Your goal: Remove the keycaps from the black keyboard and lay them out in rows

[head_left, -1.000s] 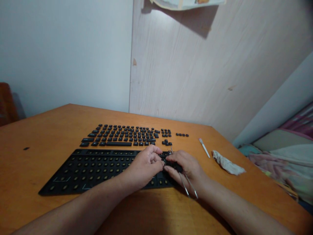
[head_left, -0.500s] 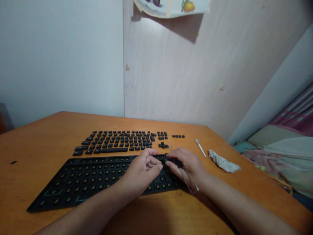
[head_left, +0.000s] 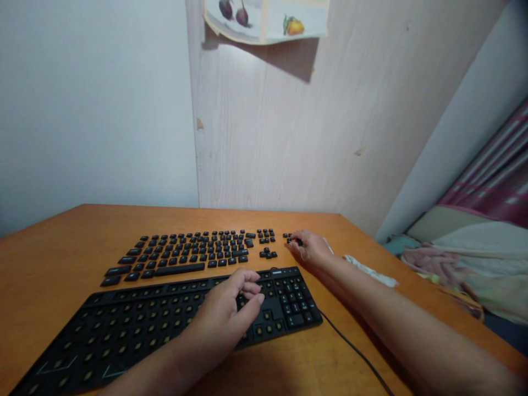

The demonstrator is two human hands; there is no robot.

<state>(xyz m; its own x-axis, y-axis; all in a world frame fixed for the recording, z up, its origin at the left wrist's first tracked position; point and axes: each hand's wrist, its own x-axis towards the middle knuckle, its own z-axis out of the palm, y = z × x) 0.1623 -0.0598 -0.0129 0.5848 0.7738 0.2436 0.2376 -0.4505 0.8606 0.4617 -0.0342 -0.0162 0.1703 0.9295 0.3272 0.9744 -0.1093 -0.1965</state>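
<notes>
A black keyboard (head_left: 140, 308) lies on the table, most of its keys bare down to the stems, while the number pad at its right end has its keycaps on. My left hand (head_left: 226, 308) rests over the keyboard's middle, fingers loosely curled, thumb apart, nothing seen in it. Beyond the keyboard's right end, my right hand (head_left: 311, 247) is closed around a wire keycap puller (head_left: 304, 253), mostly hidden by the fingers. Its fingertips are at a short row of loose keycaps (head_left: 286, 235), with a dark keycap at them.
Loose keycaps (head_left: 193, 247) lie behind the keyboard in layout order, with a long space bar (head_left: 179, 269) in front. A crumpled cloth (head_left: 371, 270) lies to the right, partly behind my forearm. A cable (head_left: 355, 346) runs towards the front edge of the wooden table (head_left: 289, 368).
My right hand has moved from the keyboard, away and to the right, to the short keycap row. My left hand stays over the keyboard. The view has shifted, uncovering the number pad.
</notes>
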